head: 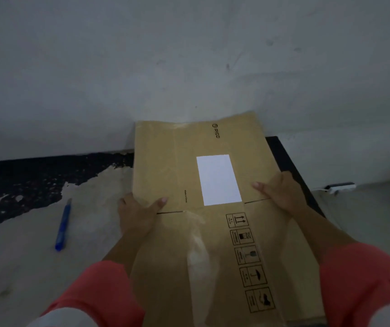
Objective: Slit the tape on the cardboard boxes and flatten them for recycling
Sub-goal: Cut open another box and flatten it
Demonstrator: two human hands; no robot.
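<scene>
Brown box, blue cutter

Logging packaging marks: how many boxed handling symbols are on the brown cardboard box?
5 black boxed handling symbols, in one column on the flat brown cardboard box below the white rectangular label; underside hidden.

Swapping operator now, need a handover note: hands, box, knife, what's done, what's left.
Left hand: grips the box at its left edge, thumb on top.
Right hand: grips the right edge, thumb on top.
Box: looks flattened, held out in front, far end at the wall.
Knife: on the floor to the left, clear of both hands.
Done: this box appears flat.
Left: set it aside. No other boxes are in view, so I can't tell how many remain.
</scene>
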